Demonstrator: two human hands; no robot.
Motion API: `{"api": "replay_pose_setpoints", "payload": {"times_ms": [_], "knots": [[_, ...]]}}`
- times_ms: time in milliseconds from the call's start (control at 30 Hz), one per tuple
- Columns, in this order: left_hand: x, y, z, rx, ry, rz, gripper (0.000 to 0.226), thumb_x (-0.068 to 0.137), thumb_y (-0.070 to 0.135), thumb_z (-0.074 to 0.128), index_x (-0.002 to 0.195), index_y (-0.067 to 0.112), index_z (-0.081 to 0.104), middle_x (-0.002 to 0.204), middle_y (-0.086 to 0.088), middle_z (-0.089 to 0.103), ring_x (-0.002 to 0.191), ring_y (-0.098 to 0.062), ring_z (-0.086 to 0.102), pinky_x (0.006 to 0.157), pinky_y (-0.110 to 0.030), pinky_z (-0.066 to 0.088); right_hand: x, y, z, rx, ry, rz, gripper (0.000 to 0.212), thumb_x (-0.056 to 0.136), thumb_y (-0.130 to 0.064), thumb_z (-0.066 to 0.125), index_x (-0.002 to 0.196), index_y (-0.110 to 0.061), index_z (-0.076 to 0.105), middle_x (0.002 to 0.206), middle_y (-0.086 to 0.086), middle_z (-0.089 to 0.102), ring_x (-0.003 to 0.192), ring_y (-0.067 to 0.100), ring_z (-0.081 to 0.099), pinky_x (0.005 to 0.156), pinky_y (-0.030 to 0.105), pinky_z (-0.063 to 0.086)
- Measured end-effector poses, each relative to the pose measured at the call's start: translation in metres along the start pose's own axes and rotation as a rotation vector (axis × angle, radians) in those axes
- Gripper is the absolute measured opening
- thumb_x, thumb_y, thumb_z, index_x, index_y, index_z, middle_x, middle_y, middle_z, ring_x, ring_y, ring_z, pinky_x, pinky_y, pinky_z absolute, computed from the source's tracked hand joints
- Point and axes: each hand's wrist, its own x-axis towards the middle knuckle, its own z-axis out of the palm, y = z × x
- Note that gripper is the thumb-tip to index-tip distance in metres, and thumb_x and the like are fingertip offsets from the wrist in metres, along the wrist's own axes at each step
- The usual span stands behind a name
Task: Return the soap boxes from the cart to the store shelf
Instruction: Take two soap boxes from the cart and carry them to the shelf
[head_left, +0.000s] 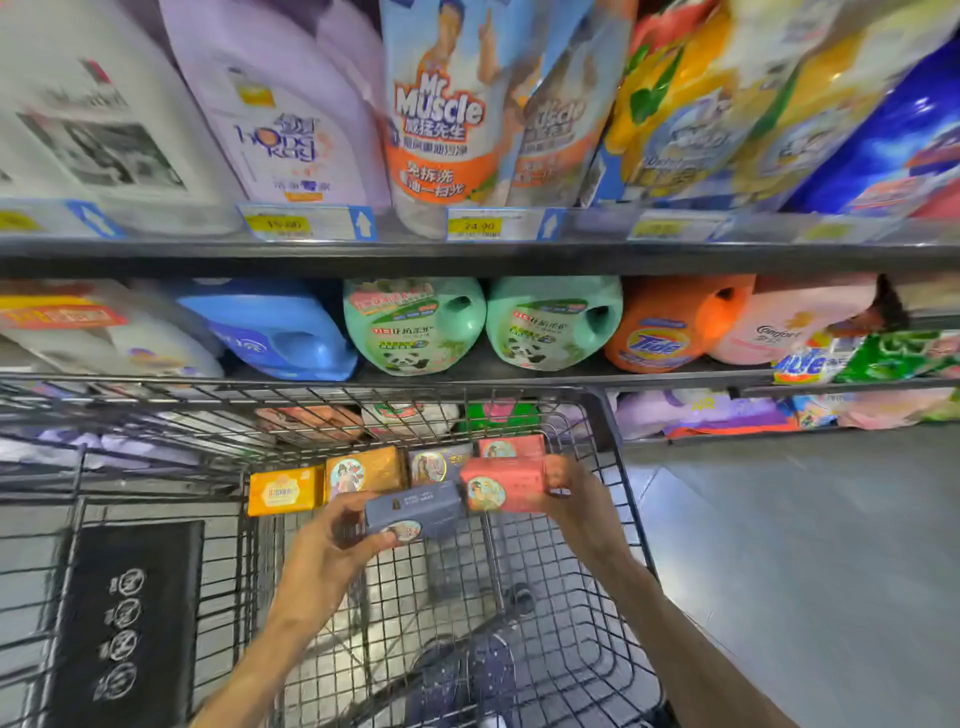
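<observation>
I look down into a wire shopping cart (613, 525) parked against a store shelf (467, 257). My left hand (332, 545) grips a grey-blue soap box (415, 512) above the cart's basket. My right hand (576, 493) holds a pink soap box (501, 486) just to its right. Behind them, along the cart's far end, lie a yellow soap box (283, 491), an orange-brown soap box (363, 473), a purple-grey soap box (434, 465) and another pink soap box (511, 447), partly hidden by the held ones.
The shelf carries detergent jugs, green (410, 327), blue (280, 332) and orange (670, 332), with refill pouches (447, 104) above. Lower shelves show packets through the cart mesh. A black child-seat flap (124, 623) is at the cart's left. Grey floor (805, 545) lies on the right.
</observation>
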Motion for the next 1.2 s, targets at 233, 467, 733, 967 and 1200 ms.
{"api": "replay_pose_setpoints", "payload": {"times_ms": [233, 467, 733, 967, 1200], "knots": [[-0.026, 0.106, -0.021, 0.094, -0.073, 0.183, 0.042, 0.075, 0.011, 0.086, 0.111, 0.026, 0.068, 0.101, 0.015, 0.076, 0.091, -0.003, 0.071, 0.076, -0.010, 0.052, -0.088, -0.079, -0.065, 0.135, 0.057, -0.093, 0.040, 0.067, -0.023, 0.086, 0.104, -0.025, 0.072, 0.096, -0.001, 0.077, 0.086, 0.010, 0.071, 0.076, 0.024, 0.054], [-0.071, 0.232, 0.000, 0.106, -0.176, 0.321, 0.038, 0.074, 0.005, 0.085, 0.105, 0.019, 0.068, 0.085, 0.016, 0.077, 0.080, 0.002, 0.070, 0.074, -0.013, 0.052, -0.188, -0.129, -0.172, 0.244, 0.296, -0.077, 0.039, 0.069, 0.004, 0.083, 0.104, -0.007, 0.071, 0.086, 0.004, 0.077, 0.079, 0.012, 0.070, 0.081, 0.032, 0.055], [-0.128, 0.363, 0.090, 0.235, -0.448, 0.578, 0.059, 0.062, 0.052, 0.088, 0.113, 0.027, 0.070, 0.102, 0.010, 0.078, 0.096, -0.009, 0.073, 0.090, -0.030, 0.057, -0.308, -0.145, -0.282, 0.295, 0.555, -0.135, 0.043, 0.075, 0.015, 0.074, 0.109, -0.008, 0.063, 0.090, 0.013, 0.073, 0.076, 0.014, 0.071, 0.073, 0.025, 0.059], [-0.200, 0.438, 0.212, 0.252, -0.615, 0.757, 0.069, 0.052, 0.060, 0.086, 0.109, 0.025, 0.071, 0.099, 0.010, 0.078, 0.096, -0.015, 0.074, 0.082, -0.025, 0.058, -0.414, -0.109, -0.378, 0.327, 0.768, -0.150, 0.047, 0.076, 0.012, 0.076, 0.118, -0.003, 0.060, 0.110, 0.019, 0.071, 0.086, 0.015, 0.072, 0.077, 0.026, 0.059], [-0.265, 0.475, 0.349, 0.270, -0.708, 0.876, 0.041, 0.073, 0.036, 0.090, 0.109, 0.031, 0.072, 0.103, 0.007, 0.078, 0.098, -0.017, 0.074, 0.087, -0.035, 0.058, -0.506, -0.054, -0.483, 0.331, 0.913, -0.153, 0.046, 0.077, 0.008, 0.077, 0.119, -0.004, 0.062, 0.110, 0.015, 0.071, 0.085, 0.011, 0.071, 0.072, 0.020, 0.055]]}}
